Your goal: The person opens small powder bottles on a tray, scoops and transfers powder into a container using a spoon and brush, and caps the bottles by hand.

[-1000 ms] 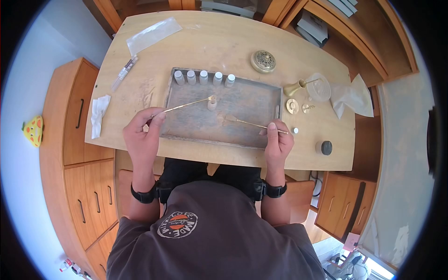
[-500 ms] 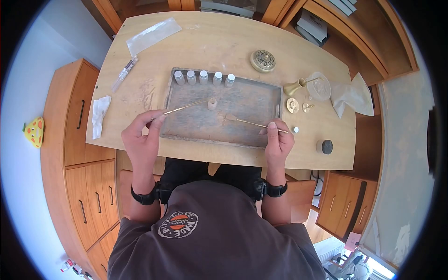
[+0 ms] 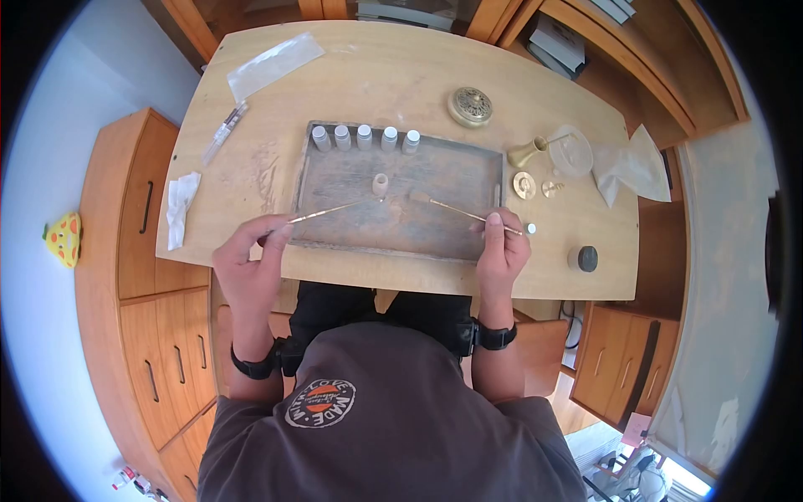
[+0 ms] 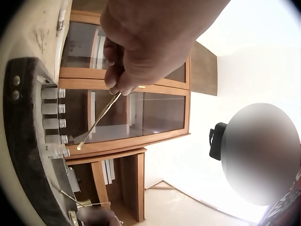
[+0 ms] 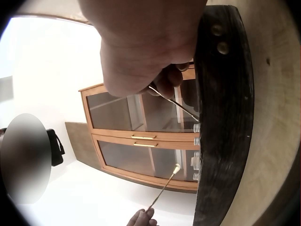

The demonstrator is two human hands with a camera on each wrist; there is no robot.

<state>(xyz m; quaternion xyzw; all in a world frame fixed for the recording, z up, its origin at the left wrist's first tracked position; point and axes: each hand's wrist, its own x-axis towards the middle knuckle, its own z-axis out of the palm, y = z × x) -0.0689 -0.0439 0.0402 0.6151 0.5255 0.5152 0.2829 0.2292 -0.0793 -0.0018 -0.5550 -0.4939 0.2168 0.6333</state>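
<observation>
My left hand (image 3: 251, 259) pinches the rear end of a slim brass spoon (image 3: 322, 212) between thumb and fingers. Its small rounded scoop (image 4: 80, 147) shows in the left wrist view. In the head view that tip lies just in front of a small uncapped vial (image 3: 381, 184), which stands upright in a dark wooden tray (image 3: 360, 249). My right hand (image 3: 502, 255), at the tray's right front corner, pinches a thin brass tool (image 3: 460, 209) with a broad, flat tip. That tip points left, over the tray right of the vial. Brownish powder smears the tray floor between the tools.
Several white-capped vials (image 3: 365, 136) line the tray's back edge. On the right are a brass vase (image 3: 527, 153), a clear dish (image 3: 570, 151), brass discs (image 3: 524, 186), a loose white cap (image 3: 530, 228) and a dark-lidded jar (image 3: 587, 258). A pierced brass burner (image 3: 470, 107) stands behind.
The brass spoon's tip has moved from the vial's mouth toward me, to in front of the vial. The right tool's tip has shifted slightly back and right; both hands keep their hold.
</observation>
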